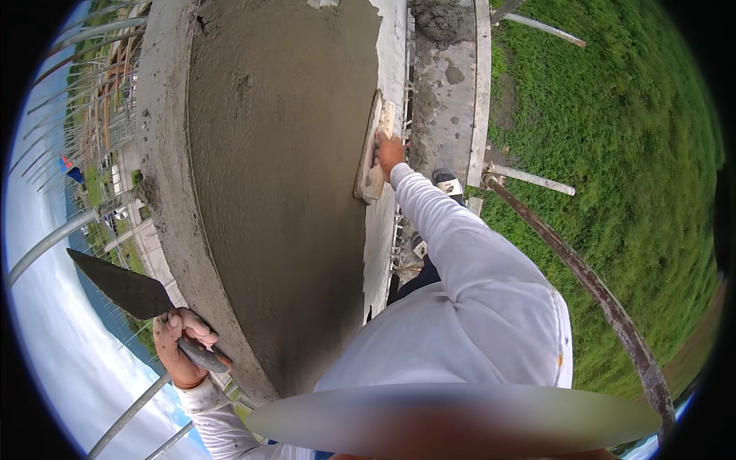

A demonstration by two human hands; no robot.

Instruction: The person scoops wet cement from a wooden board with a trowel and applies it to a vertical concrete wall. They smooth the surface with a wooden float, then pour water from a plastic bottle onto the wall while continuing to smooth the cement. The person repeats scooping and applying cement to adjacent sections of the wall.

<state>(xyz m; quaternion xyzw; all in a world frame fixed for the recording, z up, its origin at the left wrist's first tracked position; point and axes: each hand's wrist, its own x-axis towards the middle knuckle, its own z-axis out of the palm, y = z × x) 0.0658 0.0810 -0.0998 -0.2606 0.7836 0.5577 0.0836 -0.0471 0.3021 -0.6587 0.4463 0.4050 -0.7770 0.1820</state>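
Observation:
My right hand (389, 152) is closed on the grip of a pale plastering float (371, 170). The float lies along the right edge of a strip of wet grey mortar (284, 153), where the mortar meets a bare whitish wall surface (391, 61). At the lower left, my left hand (181, 345) is wrapped round the handle of a pointed trowel (123, 282). Its dark, mortar-smeared blade points up and left, out past a concrete edge (172, 176). The left wrist is close to that edge; whether it touches I cannot tell.
Right of the wall runs a mortar-spattered scaffold plank (445, 100), where my shoes (448, 184) show. A rusty pole (590, 284) and metal tubes (533, 179) stick out over grass (613, 115). More scaffold tubes (57, 241) stand at the left, by several upright rods.

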